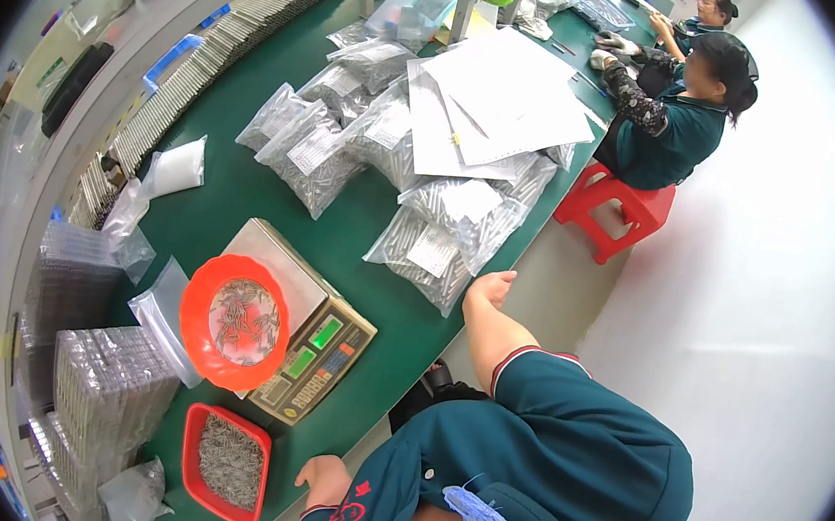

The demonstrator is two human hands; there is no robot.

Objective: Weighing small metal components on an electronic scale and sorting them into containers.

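Observation:
My left hand (324, 477) is at the green table's (213, 191) near edge, bent at the wrist, its fingers mostly hidden. It is nearest a red square tray (256, 491) of small metal pins. My right hand (493, 287) is farther right along the edge, fingers curled in with nothing visible in them. Close to it lie clear bags of metal rods (428, 252). Between my hands stands a weighing scale (323, 352) with lit green displays. On its plate sits an orange-red scalloped bowl (194, 304) holding a few loose pins.
White paper sheets (500, 83) cover more filled bags (312, 155). Stacked clear plastic boxes (114, 382) stand at the left, and a long row of metal rods (227, 41) lines the back. Two co-workers sit at the far right, one on a red stool (624, 200).

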